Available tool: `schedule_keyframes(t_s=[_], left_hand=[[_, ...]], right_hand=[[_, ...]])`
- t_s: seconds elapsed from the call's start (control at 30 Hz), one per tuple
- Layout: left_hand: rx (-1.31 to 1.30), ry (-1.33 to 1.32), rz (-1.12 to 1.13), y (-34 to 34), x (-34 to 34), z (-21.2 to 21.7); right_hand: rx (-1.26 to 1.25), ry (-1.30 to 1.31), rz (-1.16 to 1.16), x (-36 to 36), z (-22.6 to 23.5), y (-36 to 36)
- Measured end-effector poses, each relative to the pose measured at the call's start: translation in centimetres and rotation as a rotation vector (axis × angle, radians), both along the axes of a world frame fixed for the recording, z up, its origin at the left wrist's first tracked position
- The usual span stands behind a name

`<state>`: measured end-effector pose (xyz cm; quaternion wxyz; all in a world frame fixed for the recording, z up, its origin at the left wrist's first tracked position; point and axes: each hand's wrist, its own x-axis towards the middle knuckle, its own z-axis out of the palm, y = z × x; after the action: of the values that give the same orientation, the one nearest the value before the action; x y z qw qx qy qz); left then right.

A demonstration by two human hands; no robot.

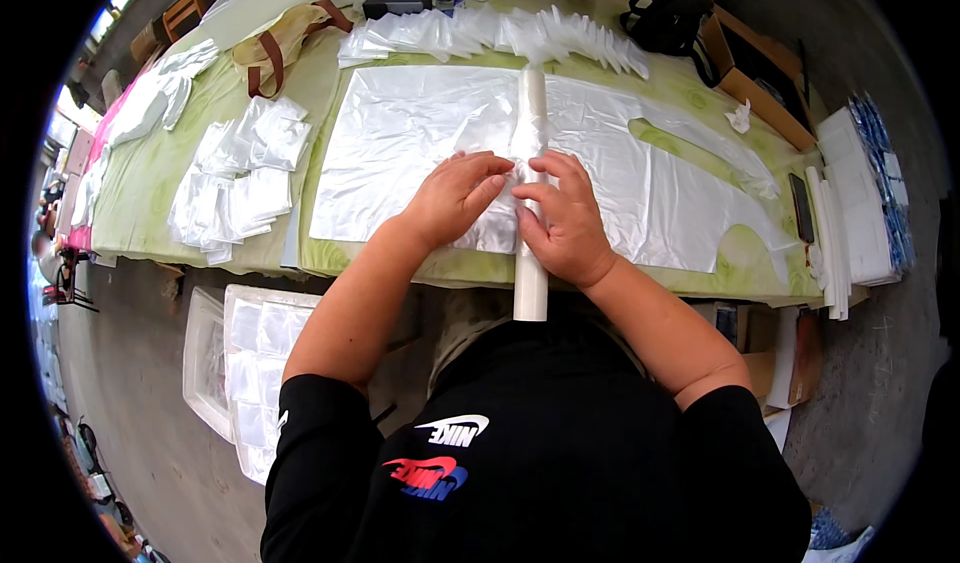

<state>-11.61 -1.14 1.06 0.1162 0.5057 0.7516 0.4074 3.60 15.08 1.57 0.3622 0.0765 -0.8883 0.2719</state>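
Observation:
A large, clear plastic bag point(400, 133) with cut-out handle strips at its right end lies flat on the table. Across its middle runs a long white tube point(531, 298), its near end sticking out past the table edge towards my body. My left hand point(462, 195) is at the tube's left side, fingers bent and thumb apart, the fingertips at the wrinkled film beside the tube. My right hand point(568, 213) rests on the tube from the right, fingers spread and thumb against its side. I cannot make out anything held between the fingers of either hand.
Folded clear bags point(240, 178) lie in a pile at the left, and a row of them point(490, 38) stretches along the back. A cardboard box point(755, 83) and dark phone point(801, 208) sit at the right. White crates point(210, 363) stand below left.

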Motion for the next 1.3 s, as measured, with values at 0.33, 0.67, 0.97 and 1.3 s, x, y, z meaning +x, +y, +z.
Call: schedule_keyframes(t_s=[0.33, 0.67, 0.97, 1.3], left_hand=[[0.039, 0.078, 0.33, -0.9, 0.3, -0.3], [0.251, -0.138, 0.167, -4.2, -4.4, 3.0], [-0.191, -0.019, -0.193, -2.8, -6.2, 2.9], [-0.027, 0.278, 0.182, -6.9, -2.2, 3.0]], right_hand=[[-0.227, -0.163, 0.354, -3.9, 0.3, -2.3], [-0.106, -0.585, 0.567, -8.6, 1.8, -4.9], [-0.08, -0.273, 0.606, -7.2, 0.6, -4.0], [-0.27, -0.164, 0.475, 2.7, -0.8, -2.2]])
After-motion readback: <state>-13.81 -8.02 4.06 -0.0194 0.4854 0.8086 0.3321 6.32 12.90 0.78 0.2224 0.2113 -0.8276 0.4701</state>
